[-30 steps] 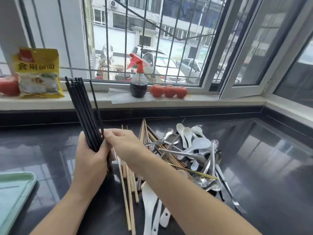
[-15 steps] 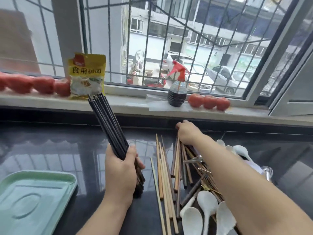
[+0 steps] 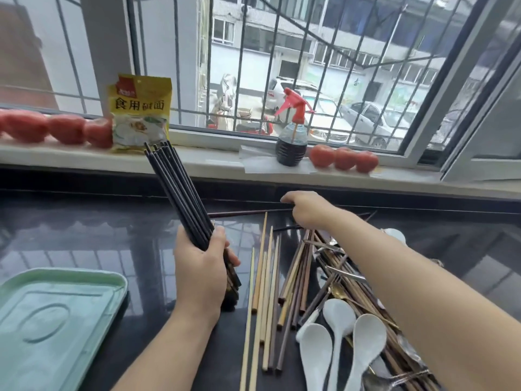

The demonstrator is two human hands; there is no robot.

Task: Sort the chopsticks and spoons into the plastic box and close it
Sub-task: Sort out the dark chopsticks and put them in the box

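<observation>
My left hand (image 3: pixel 201 270) grips a bundle of black chopsticks (image 3: pixel 177 190), tips tilted up and to the left above the dark counter. My right hand (image 3: pixel 307 208) reaches to the far side of the pile and closes on the end of a dark chopstick (image 3: pixel 248 212) lying flat, pointing left. Light wooden and bamboo chopsticks (image 3: pixel 267 280) lie side by side in the middle. White ceramic spoons (image 3: pixel 341 337) and metal cutlery (image 3: pixel 344 273) lie under my right forearm. A pale green plastic lid or box (image 3: pixel 56 320) sits at the lower left.
On the windowsill stand a yellow food packet (image 3: pixel 139 112), a spray bottle of dark liquid (image 3: pixel 291 136), and red tomatoes on the left (image 3: pixel 64 128) and on the right (image 3: pixel 344 158). A barred window rises behind. The glossy black counter (image 3: pixel 93 230) extends leftward.
My right hand left the black bundle and reached to the far edge of the pile, where it now holds a dark chopstick. The view shifted left, bringing the green plastic piece in.
</observation>
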